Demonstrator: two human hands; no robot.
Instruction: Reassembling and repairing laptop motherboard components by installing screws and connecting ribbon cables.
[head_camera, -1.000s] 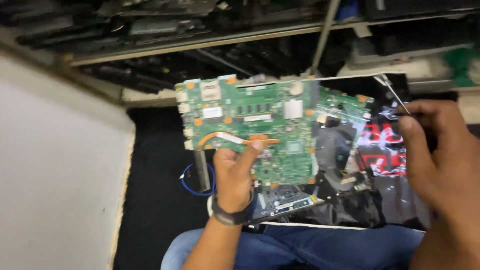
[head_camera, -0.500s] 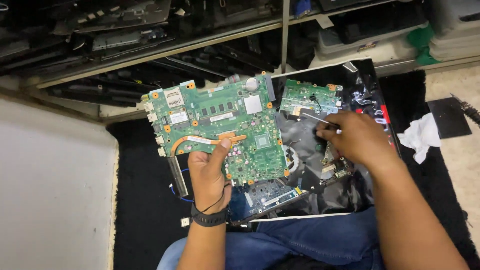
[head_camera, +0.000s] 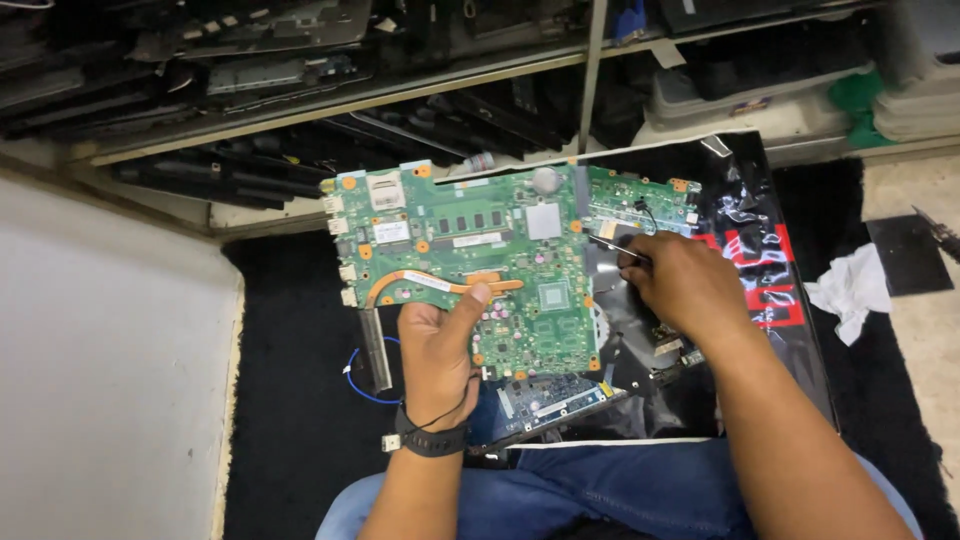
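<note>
Left hand (head_camera: 437, 352) grips a green rectangular motherboard (head_camera: 465, 265), tilted up; right hand (head_camera: 685, 285) beside it pinches a thin metal tool (head_camera: 618, 248). A slip could strain attached cables.

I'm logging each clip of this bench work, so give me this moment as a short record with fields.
setting: black mat on the floor, before shelves of laptop parts
left hand: holds up green motherboard, thumb by its copper heat pipe
right hand: pinches a thin tool at the board's right edge
under the board: open laptop shell
nearby: crumpled white cloth
</note>
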